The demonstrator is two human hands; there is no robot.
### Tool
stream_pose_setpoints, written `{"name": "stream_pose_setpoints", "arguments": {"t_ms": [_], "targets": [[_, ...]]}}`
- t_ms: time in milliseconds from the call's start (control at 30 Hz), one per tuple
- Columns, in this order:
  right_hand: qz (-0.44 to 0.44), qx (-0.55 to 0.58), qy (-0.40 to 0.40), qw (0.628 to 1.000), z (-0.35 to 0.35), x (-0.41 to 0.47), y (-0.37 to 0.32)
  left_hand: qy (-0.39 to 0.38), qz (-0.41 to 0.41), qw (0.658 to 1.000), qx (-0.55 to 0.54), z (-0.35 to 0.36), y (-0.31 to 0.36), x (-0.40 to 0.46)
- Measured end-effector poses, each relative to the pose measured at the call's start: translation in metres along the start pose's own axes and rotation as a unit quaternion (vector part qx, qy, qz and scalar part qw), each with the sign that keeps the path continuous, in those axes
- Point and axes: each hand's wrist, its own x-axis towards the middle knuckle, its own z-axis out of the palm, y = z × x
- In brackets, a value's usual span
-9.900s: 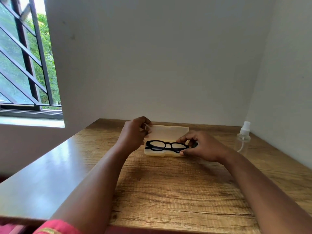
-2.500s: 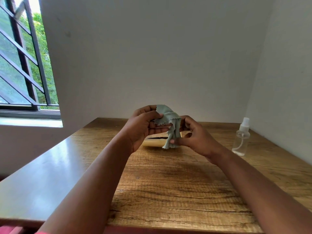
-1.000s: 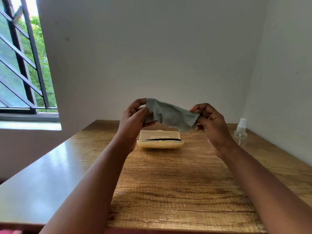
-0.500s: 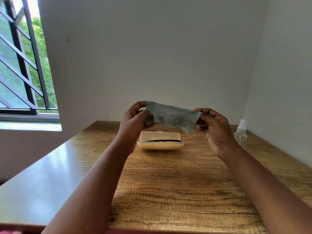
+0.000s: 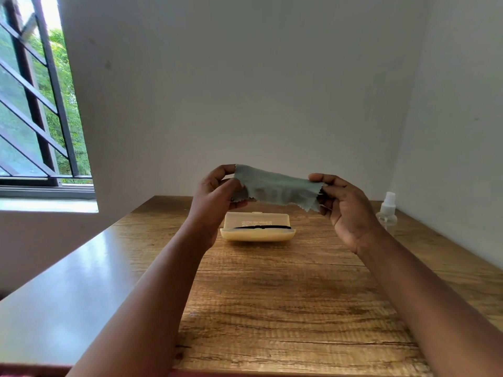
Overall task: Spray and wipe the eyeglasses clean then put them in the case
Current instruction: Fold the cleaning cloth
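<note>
Grey cloth, pinched taut between left hand and right hand fingers, above open yellow case holding black eyeglasses; spray bottle on table right.

The case sits on the table toward its far middle, lid raised at the far side; the eyeglasses lie inside it; the spray bottle stands on the table to the right of the case, well apart, near the right wall. Above and just nearer than the case, the cloth spans between the left hand at its left end and the right hand at its right end; a window is far left.
</note>
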Motion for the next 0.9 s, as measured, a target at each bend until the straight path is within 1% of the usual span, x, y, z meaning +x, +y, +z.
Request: {"name": "stream_pose_setpoints", "arguments": {"t_ms": [233, 433, 567, 767, 900], "targets": [[-0.016, -0.040, 0.016, 0.999, 0.0011, -0.0021, 0.0007, -0.006, -0.001, 1.000, -0.008, -0.0006, 0.0008, -0.0001], [-0.005, -0.047, 0.016, 0.999, 0.0004, 0.0005, 0.0040, -0.006, 0.005, 1.000, 0.003, 0.0003, 0.0007, -0.0006], [0.002, -0.019, 0.023, 1.000, 0.0004, 0.0004, 0.0007, -0.008, 0.006, 1.000, 0.015, -0.0005, 0.0000, -0.0002], [0.022, 0.006, 0.005, 1.000, -0.0002, -0.0010, -0.0017, -0.007, 0.006, 1.000, 0.020, -0.0008, -0.0005, 0.0002], [0.018, -0.039, 0.013, 0.999, -0.0005, -0.0002, 0.0005, 0.000, 0.013, 0.999, 0.039, -0.0013, -0.0030, 0.0010]]}}
